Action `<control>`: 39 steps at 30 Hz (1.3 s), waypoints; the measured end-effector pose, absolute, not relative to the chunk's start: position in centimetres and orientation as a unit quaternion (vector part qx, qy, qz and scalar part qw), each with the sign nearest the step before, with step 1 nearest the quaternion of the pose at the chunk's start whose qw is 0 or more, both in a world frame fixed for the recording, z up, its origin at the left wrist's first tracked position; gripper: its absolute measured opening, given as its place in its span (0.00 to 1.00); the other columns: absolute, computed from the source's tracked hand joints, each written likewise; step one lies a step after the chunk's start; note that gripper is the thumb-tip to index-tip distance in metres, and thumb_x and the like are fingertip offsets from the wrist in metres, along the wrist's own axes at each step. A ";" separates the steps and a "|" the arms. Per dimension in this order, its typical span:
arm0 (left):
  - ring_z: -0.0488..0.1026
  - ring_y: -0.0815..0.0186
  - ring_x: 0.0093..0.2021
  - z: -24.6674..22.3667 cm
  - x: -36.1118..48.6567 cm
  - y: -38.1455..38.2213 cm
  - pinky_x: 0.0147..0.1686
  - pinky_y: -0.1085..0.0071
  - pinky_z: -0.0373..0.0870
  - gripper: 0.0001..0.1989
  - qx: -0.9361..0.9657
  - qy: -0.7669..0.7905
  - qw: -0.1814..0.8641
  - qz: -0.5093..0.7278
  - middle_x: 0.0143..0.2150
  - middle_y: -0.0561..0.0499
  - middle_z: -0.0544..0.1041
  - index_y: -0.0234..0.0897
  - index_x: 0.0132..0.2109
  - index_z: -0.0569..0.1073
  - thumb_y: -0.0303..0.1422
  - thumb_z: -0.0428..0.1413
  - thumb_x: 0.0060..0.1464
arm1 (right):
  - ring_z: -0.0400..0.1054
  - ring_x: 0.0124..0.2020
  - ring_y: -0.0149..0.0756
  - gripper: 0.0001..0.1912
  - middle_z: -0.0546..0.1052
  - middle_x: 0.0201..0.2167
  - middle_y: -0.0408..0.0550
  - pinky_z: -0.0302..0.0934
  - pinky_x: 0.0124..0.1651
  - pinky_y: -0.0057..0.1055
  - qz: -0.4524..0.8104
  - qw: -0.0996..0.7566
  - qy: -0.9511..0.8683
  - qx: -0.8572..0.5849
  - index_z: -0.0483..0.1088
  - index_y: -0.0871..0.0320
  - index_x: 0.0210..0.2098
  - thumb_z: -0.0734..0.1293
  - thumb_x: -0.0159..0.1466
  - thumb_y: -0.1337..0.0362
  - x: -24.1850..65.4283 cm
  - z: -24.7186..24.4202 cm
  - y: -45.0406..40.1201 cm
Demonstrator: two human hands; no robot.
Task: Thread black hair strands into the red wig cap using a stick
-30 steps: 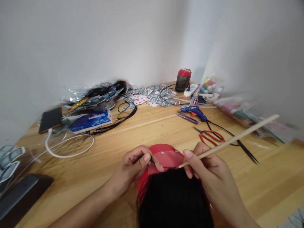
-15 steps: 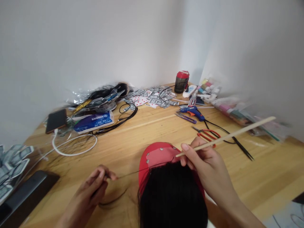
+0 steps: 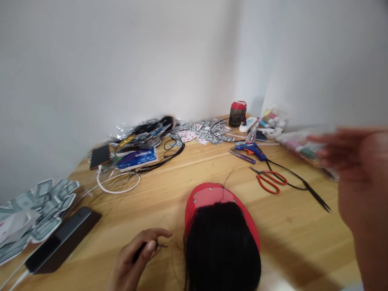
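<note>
Red wig cap (image 3: pixel 210 195) with black hair (image 3: pixel 221 246) is sat on the wood table (image 3: pixel 303 230), at 6 o'clock. Left hand (image 3: pixel 131 262) is at its 8 o'clock, fingers curled, a thin dark pin (image 3: pixel 140 251) pinched to the thumb (too small to be sure). Right hand (image 3: pixel 360 173) is raised at 3 o'clock, fingers too blurred to call. Red scissors (image 3: pixel 269 182) are lying at 2 o'clock.
</note>
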State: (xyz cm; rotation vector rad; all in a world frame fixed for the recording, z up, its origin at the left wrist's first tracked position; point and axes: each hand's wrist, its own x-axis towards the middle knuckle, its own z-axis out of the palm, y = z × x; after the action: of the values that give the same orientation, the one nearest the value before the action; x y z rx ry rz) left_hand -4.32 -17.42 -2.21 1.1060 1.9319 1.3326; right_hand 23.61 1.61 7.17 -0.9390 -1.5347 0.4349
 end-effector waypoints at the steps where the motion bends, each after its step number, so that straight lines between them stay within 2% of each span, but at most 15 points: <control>1: 0.76 0.58 0.45 -2.6 -3.9 -17.9 0.45 0.72 0.71 0.19 0.408 0.716 0.269 0.499 0.42 0.50 0.83 0.45 0.36 0.82 0.54 0.56 0.56 | 0.73 0.44 0.49 0.14 0.77 0.42 0.45 0.66 0.41 0.42 0.195 0.578 -0.672 -0.420 0.73 0.45 0.38 0.57 0.72 0.52 23.9 6.0 1.5; 3: 0.77 0.58 0.47 -3.5 -3.4 -18.7 0.45 0.71 0.71 0.19 0.416 0.716 0.262 0.495 0.45 0.50 0.83 0.46 0.38 0.82 0.53 0.56 0.57 | 0.76 0.38 0.49 0.15 0.80 0.35 0.46 0.68 0.37 0.42 0.219 0.450 -0.768 -0.400 0.76 0.48 0.34 0.61 0.69 0.50 23.8 3.1 1.3; 6: 0.78 0.58 0.43 -4.3 -3.1 -19.6 0.43 0.71 0.73 0.18 0.445 0.725 0.253 0.460 0.44 0.48 0.83 0.45 0.43 0.82 0.50 0.54 0.61 | 0.78 0.39 0.46 0.11 0.81 0.37 0.48 0.72 0.38 0.38 0.279 0.356 -0.819 -0.354 0.72 0.52 0.39 0.61 0.70 0.55 22.1 -0.6 0.4; 10: 0.78 0.60 0.39 -3.6 -2.8 -19.5 0.40 0.71 0.73 0.18 0.458 0.735 0.234 0.442 0.39 0.48 0.83 0.44 0.47 0.81 0.47 0.52 0.63 | 0.74 0.48 0.50 0.07 0.78 0.43 0.52 0.68 0.51 0.49 0.200 0.389 -0.851 -0.291 0.68 0.52 0.43 0.65 0.67 0.58 20.0 -1.4 -0.6; 12: 0.78 0.61 0.41 -2.9 -2.8 -19.0 0.41 0.72 0.72 0.17 0.465 0.728 0.228 0.449 0.40 0.49 0.83 0.44 0.47 0.81 0.46 0.52 0.64 | 0.73 0.48 0.51 0.06 0.78 0.42 0.53 0.68 0.50 0.51 0.189 0.384 -0.863 -0.270 0.67 0.53 0.42 0.64 0.67 0.59 19.4 -0.8 -0.8; 15: 0.77 0.63 0.42 -2.0 -3.1 -17.6 0.42 0.73 0.71 0.15 0.487 0.717 0.221 0.446 0.41 0.50 0.82 0.44 0.48 0.80 0.42 0.51 0.65 | 0.76 0.42 0.47 0.03 0.78 0.40 0.52 0.71 0.45 0.46 0.211 0.365 -0.866 -0.270 0.65 0.53 0.42 0.63 0.69 0.61 19.2 -0.3 -1.1; 17: 0.77 0.65 0.41 -1.4 -3.4 -16.2 0.41 0.74 0.70 0.15 0.514 0.704 0.216 0.440 0.40 0.51 0.82 0.43 0.49 0.79 0.40 0.50 0.66 | 0.76 0.42 0.45 0.03 0.78 0.41 0.52 0.72 0.44 0.44 0.219 0.367 -0.863 -0.270 0.64 0.52 0.42 0.63 0.68 0.63 19.1 -0.3 -1.7; 22: 0.77 0.65 0.46 0.2 -3.4 -11.3 0.46 0.73 0.69 0.14 0.602 0.634 0.209 0.439 0.44 0.48 0.81 0.37 0.49 0.77 0.35 0.47 0.69 | 0.75 0.49 0.41 0.12 0.81 0.44 0.47 0.71 0.52 0.40 0.184 0.395 -0.881 -0.186 0.64 0.50 0.46 0.64 0.65 0.71 19.1 -0.7 -3.7; 26: 0.78 0.66 0.44 0.7 -1.9 -8.2 0.44 0.74 0.70 0.13 0.668 0.569 0.232 0.419 0.45 0.48 0.82 0.38 0.48 0.77 0.33 0.47 0.68 | 0.78 0.44 0.37 0.09 0.84 0.40 0.41 0.69 0.56 0.35 0.138 0.374 -0.910 -0.110 0.69 0.50 0.39 0.66 0.63 0.72 19.3 -0.4 -4.2; 29: 0.80 0.65 0.45 0.0 -0.8 -7.9 0.43 0.75 0.72 0.11 0.738 0.502 0.218 0.394 0.47 0.48 0.83 0.39 0.45 0.76 0.31 0.49 0.67 | 0.80 0.40 0.33 0.07 0.85 0.38 0.37 0.71 0.52 0.27 0.093 0.345 -0.934 -0.026 0.71 0.49 0.34 0.68 0.64 0.69 20.4 -0.5 -3.7; 31: 0.81 0.65 0.43 -0.7 -0.4 -8.6 0.39 0.76 0.73 0.10 0.786 0.453 0.164 0.387 0.51 0.46 0.82 0.38 0.43 0.75 0.29 0.48 0.67 | 0.81 0.38 0.32 0.09 0.85 0.38 0.37 0.72 0.47 0.24 0.086 0.350 -0.933 -0.006 0.71 0.49 0.32 0.66 0.64 0.70 21.6 -0.8 -3.1; 33: 0.82 0.67 0.37 -1.1 -0.4 -9.9 0.32 0.77 0.73 0.11 0.822 0.413 0.109 0.376 0.55 0.43 0.79 0.37 0.41 0.73 0.28 0.47 0.68 | 0.81 0.39 0.34 0.10 0.85 0.38 0.41 0.73 0.45 0.25 0.107 0.392 -0.911 -0.078 0.70 0.49 0.34 0.62 0.64 0.72 22.6 -0.9 -2.5; 35: 0.81 0.68 0.30 -1.0 -0.4 -11.4 0.27 0.76 0.73 0.12 0.838 0.414 0.099 0.340 0.58 0.43 0.76 0.37 0.39 0.73 0.29 0.46 0.68 | 0.81 0.41 0.39 0.11 0.84 0.42 0.46 0.74 0.46 0.32 0.132 0.427 -0.876 -0.183 0.69 0.50 0.40 0.61 0.64 0.72 22.8 -0.8 -2.0; 37: 0.80 0.68 0.27 -0.4 -0.5 -12.9 0.27 0.75 0.74 0.16 0.831 0.459 0.131 0.287 0.59 0.46 0.74 0.40 0.39 0.75 0.33 0.44 0.69 | 0.79 0.45 0.44 0.11 0.83 0.45 0.50 0.74 0.48 0.39 0.154 0.418 -0.860 -0.248 0.67 0.51 0.46 0.62 0.65 0.70 21.9 -0.4 -1.5; 39: 0.82 0.66 0.30 0.2 -0.7 -14.3 0.30 0.74 0.76 0.18 0.812 0.486 0.177 0.271 0.58 0.49 0.76 0.44 0.40 0.78 0.35 0.43 0.69 | 0.78 0.48 0.46 0.09 0.82 0.46 0.52 0.74 0.49 0.43 0.178 0.378 -0.875 -0.244 0.67 0.51 0.46 0.64 0.66 0.68 20.5 0.1 -1.3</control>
State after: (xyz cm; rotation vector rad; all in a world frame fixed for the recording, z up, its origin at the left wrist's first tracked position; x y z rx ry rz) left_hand -0.67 -14.30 0.23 2.2970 1.3764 0.7659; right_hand 20.51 -1.28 0.06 -0.6247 -2.2363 0.4544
